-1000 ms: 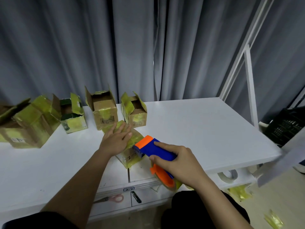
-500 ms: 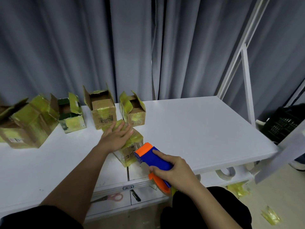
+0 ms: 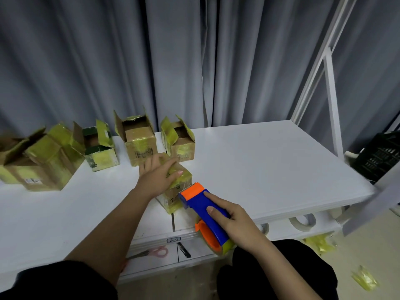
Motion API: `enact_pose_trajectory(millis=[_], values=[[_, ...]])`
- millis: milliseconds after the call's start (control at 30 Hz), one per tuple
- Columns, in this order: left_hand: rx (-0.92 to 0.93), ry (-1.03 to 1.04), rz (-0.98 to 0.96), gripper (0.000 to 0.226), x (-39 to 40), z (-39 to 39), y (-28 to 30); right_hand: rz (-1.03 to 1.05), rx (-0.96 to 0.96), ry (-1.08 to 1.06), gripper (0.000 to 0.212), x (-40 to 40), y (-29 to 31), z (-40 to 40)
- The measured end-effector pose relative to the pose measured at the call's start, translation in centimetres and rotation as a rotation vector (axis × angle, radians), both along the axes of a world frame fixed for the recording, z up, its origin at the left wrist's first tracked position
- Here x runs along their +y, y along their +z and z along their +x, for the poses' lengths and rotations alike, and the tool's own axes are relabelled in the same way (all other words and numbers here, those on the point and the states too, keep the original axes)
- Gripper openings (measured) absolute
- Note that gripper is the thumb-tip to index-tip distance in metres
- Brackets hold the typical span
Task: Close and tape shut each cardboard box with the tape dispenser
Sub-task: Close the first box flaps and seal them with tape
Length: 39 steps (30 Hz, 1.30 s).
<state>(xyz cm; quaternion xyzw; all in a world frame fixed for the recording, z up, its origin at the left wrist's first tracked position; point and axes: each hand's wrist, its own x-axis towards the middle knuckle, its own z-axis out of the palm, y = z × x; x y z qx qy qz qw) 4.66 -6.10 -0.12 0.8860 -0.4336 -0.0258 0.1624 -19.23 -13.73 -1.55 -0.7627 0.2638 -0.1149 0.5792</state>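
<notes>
Nearest to me, my right hand grips the blue and orange tape dispenser, fingers curled over its blue body, index finger stretched toward the orange head. The dispenser's roll end hangs past the front edge of the counter, and its orange head sits right against the near side of the closed box. I can see a thin stretch of clear tape between the head and that box.

Under the dispenser, on a lower shelf, lie pink-handled scissors and a small dark utility knife.

Just beyond the dispenser, my left hand lies flat on top of the closed box, fingers straight and spread, pressing the flaps down. The box is wrapped in yellowish tape.

Behind the closed box stands a row of open boxes, flaps up: one small box touching or nearly touching the closed box's far corner, a taller box to its left, a green-edged box further left, and a larger box at the row's left end.

Behind the row hangs a grey curtain.
</notes>
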Motion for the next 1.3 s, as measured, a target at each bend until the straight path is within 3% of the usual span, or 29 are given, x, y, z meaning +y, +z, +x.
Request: enact_pose_trajectory(millis=[133,333,467,600,967,1200,1300], values=[[-0.073,-0.050,-0.125,0.033,0.4,-0.4,-0.3,0.050,-0.004,0.049,0.044,0.0,0.2,-0.1],[0.241,-0.050,-0.133,0.033,1.7,-0.6,-1.2,0.142,-0.027,0.069,0.042,-0.2,0.9,0.0],[0.234,-0.012,0.011,0.053,1.4,-0.9,-1.5,0.179,-0.012,0.086,0.043,0.1,1.1,0.0],[0.129,-0.054,0.170,0.057,1.0,-0.4,-1.5,0.155,-0.048,0.070,0.043,0.4,1.6,-0.4],[0.202,-0.037,0.175,0.055,0.6,-0.4,-1.4,0.263,-0.046,0.011,0.047,0.7,1.5,-2.1],[0.243,-0.099,0.197,0.088,0.6,0.7,-1.5,0.353,-0.011,-0.008,0.039,0.5,1.5,-1.3],[0.246,-0.078,0.201,0.077,0.7,0.4,-1.4,0.348,0.017,-0.004,0.038,0.6,1.6,-0.9]])
